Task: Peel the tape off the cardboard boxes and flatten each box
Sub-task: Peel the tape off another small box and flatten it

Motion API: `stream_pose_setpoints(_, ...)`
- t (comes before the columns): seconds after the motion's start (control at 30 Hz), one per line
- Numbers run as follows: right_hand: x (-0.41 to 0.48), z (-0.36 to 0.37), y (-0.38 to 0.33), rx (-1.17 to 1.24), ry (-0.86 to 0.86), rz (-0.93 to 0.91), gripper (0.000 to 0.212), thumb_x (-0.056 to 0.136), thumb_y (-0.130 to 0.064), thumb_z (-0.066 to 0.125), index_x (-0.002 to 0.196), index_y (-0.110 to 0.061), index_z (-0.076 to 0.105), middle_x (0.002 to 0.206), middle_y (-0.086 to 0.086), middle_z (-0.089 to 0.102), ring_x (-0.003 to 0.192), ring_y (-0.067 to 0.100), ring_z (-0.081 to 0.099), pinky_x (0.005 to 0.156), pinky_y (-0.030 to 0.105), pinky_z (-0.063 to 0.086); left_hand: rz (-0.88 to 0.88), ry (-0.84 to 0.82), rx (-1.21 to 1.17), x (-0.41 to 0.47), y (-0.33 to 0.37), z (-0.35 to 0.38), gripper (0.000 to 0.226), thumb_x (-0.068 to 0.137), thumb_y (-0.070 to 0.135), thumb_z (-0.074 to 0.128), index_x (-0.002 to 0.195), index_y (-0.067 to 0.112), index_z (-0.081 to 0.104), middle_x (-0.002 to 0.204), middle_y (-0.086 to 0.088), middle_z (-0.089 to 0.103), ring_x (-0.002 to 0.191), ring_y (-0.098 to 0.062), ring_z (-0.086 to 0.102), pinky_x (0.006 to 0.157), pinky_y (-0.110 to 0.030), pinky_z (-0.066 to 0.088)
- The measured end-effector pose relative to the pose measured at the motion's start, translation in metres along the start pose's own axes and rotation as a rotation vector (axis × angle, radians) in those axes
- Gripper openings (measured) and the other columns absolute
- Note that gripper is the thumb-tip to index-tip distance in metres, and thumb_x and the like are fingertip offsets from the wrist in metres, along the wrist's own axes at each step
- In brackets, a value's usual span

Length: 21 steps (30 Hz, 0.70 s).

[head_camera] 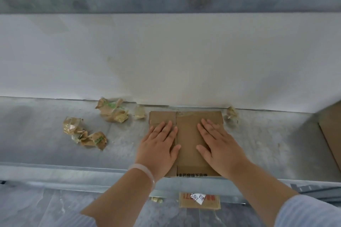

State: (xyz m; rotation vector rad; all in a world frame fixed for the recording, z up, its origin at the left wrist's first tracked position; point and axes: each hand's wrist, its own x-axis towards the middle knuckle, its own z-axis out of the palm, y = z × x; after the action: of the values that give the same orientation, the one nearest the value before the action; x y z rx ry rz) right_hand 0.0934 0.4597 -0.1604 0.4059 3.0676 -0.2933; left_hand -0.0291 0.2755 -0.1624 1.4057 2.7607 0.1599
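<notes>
Here the left hand (158, 145) and right hand (217, 143) press, fingers (166, 125) straight, on the flat box (188, 134); tape wads (112, 109) lie at ten o'clock.

Our brown cardboard box (188, 134) lying flattened on the grey shelf (36, 134), crumpled tape wads (112, 110) scattered left of it

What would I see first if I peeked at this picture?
First, the left hand and right hand, both pressing flat on a brown cardboard box lying squashed on the grey bench. Then the crumpled tape wads scattered to its left.
</notes>
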Motion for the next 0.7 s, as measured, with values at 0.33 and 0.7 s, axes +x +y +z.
stream_pose_setpoints(0.33,0.001,0.01,0.0,-0.064,-0.016,0.024,0.096,0.078,-0.08,-0.003,0.156,-0.024,-0.01,0.162,-0.006,-0.018,0.147,0.008,-0.019,0.117,0.029,-0.015,0.045,-0.095,0.048,0.0,-0.006,0.007,0.096,0.075,0.084,-0.005,0.154,0.03,-0.009,0.162,0.005,-0.016,0.148,-0.012,-0.017,0.12,-0.037,-0.012)
stream_pose_setpoints(0.7,-0.019,0.008,-0.016,0.044,-0.011,0.477,0.102,0.082,-0.081,0.013,0.155,-0.015,-0.011,0.164,0.01,-0.011,0.151,0.023,-0.009,0.12,0.037,-0.003,-0.362,-0.118,-0.083,-0.022,0.009,0.002,0.097,0.072,0.089,0.009,0.152,0.038,-0.011,0.161,-0.009,-0.018,0.148,-0.026,-0.016,0.118,-0.041,-0.01)
